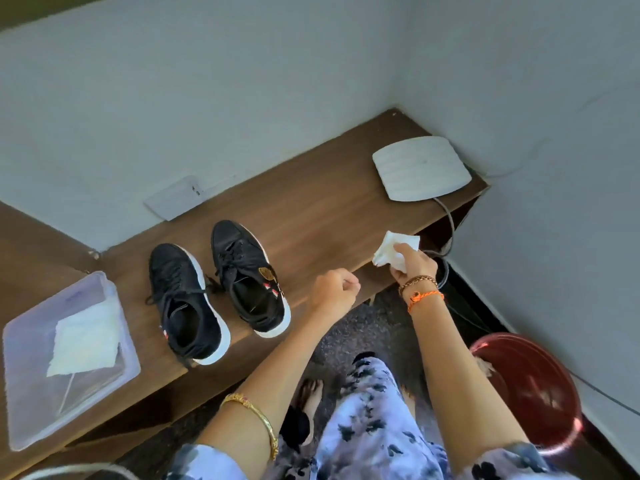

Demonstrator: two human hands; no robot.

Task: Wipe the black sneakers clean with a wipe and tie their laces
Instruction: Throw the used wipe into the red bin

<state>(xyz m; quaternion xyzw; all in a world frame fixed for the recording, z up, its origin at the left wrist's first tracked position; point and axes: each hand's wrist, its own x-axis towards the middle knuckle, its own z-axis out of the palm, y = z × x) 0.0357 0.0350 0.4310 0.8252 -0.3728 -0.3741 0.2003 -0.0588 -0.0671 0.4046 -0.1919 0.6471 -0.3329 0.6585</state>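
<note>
Pinched between thumb and fingers of her right hand (410, 263), a crumpled white wipe (393, 252) hangs in the air past the near right edge of the wooden desk (311, 209). Her left hand (334, 289) is curled into a loose fist with nothing in it, hovering over the desk's near edge, to the right of the shoes and apart from them.

Both black sneakers (221, 289) stand side by side on the desk, toes pointing to the far wall, heels close to the near edge. Their white soles show along the sides, and the laces lie loose, trailing between the pair.

Left of the sneakers, a clear plastic box (31, 393) sits on the desk with a folded white cloth or wipe (86, 337) inside. At the far right corner lies a flat white device (420, 168), its grey cable (448, 223) dropping off the desk edge just behind the raised wipe. A dark red round tub (533, 386) stands on the floor at near right, below the right forearm. A wall socket (175, 199) is set low on the far wall.
</note>
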